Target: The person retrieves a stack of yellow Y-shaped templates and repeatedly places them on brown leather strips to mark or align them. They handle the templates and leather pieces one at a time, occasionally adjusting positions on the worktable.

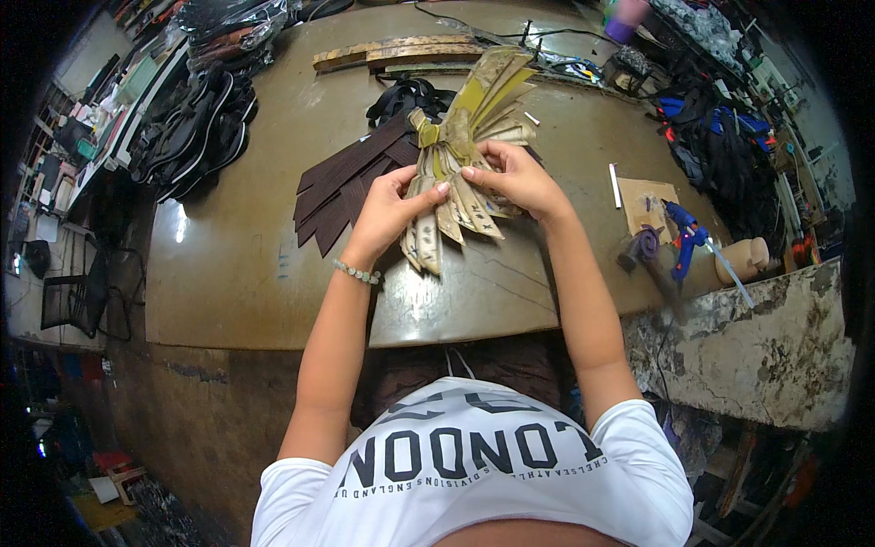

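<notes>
Above the table I hold a fanned bundle of long, worn, yellowish card-like strips (453, 146), gathered at the middle by a knotted yellow band. Its lower ends spread toward me and bear dark marks. My left hand (390, 208) grips the bundle's left side, with the thumb across the strips. My right hand (521, 180) pinches the right side, thumb in front and fingers partly hidden behind. Under and left of the bundle lie overlapping dark brown strips (342, 187) with pointed ends. A black strap-like item (407, 98) rests just beyond them.
Black sandal-like pieces (200, 128) are piled at the left. Wooden bars (396, 53) lie along the back. On the right are a blue glue gun (685, 239), a cardboard piece (645, 202), a dark purple roll (645, 242), a tan roll (743, 260) and black bags (715, 146).
</notes>
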The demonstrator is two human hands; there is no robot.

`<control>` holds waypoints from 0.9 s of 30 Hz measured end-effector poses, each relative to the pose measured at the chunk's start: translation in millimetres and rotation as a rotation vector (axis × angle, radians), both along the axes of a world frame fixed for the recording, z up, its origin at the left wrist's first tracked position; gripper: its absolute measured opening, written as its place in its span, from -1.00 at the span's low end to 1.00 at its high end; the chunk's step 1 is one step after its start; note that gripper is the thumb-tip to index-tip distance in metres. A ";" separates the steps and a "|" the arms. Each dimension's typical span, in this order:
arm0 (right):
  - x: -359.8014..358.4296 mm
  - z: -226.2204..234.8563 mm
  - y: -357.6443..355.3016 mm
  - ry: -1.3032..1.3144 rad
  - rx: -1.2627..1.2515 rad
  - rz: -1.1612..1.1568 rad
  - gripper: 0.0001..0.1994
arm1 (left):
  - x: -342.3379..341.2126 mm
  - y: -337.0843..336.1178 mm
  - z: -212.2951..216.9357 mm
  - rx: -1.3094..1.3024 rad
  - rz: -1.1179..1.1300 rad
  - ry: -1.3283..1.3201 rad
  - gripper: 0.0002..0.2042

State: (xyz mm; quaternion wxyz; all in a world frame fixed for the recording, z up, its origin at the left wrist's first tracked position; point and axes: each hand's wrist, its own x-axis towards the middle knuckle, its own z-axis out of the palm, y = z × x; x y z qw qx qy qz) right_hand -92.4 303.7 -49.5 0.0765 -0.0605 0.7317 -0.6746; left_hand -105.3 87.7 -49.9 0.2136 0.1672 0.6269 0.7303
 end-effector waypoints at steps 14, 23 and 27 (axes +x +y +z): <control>5.4 7.1 2.6 -0.021 -0.155 0.026 -0.67 | -0.5 6.8 -9.4 0.120 0.017 -0.029 -0.53; 6.1 4.0 9.5 -0.063 -0.161 -0.051 -0.66 | 3.8 10.3 -3.1 0.129 0.065 -0.045 -0.50; 6.3 2.1 7.0 -0.006 -0.144 -0.061 -0.62 | 4.1 12.6 -6.0 0.122 0.079 -0.045 -0.49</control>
